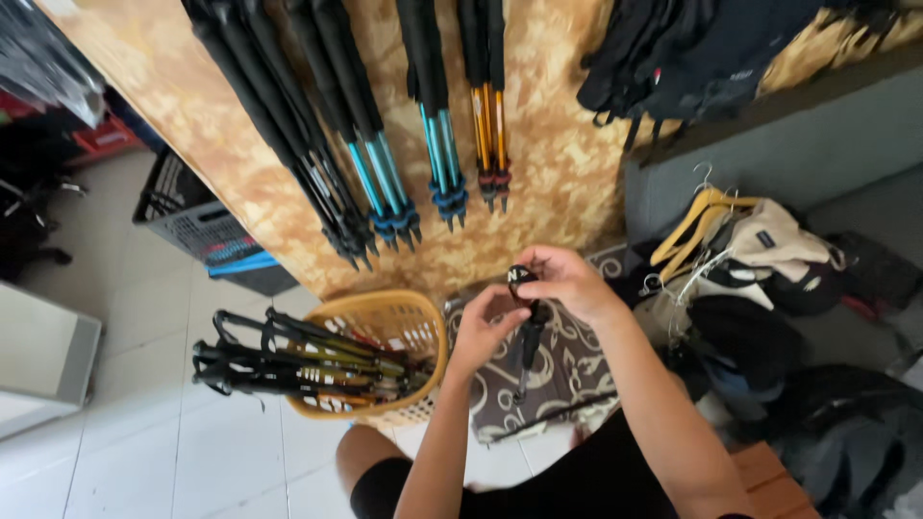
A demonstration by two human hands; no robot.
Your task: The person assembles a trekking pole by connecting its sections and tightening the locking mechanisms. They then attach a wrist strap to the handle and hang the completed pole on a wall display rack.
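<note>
pole handle: a black trekking pole [528, 327] was up in front of the person, grip end topmost, shaft hanging down over the patterned cloth [562, 370]. Holding it upright like that probably just kept the top where the fingers could get at it.
right hand: the right hand [567, 281] was curled over the top of the pole, fingers pinched round the black knob with the white mark, wrist bent down from above.
left hand: the left hand [478, 332] was closed around the shaft just below, palm turned in, looked like it was steadying the thing. Forearm came up from the lower edge of the view.
basket: a yellow basket [404, 322] sat right beside the left hand on the white tile floor [144, 423], tipped on its side, with a bundle of folded poles [288, 365] sticking out of its mouth toward the left.
wall: more poles [385, 192] hung tips-down on the mottled tan board [558, 163], blue and orange ones toward its lower edge.
right side: a heap of bags, clothes and hangers [760, 259], well apart from both hands.
</note>
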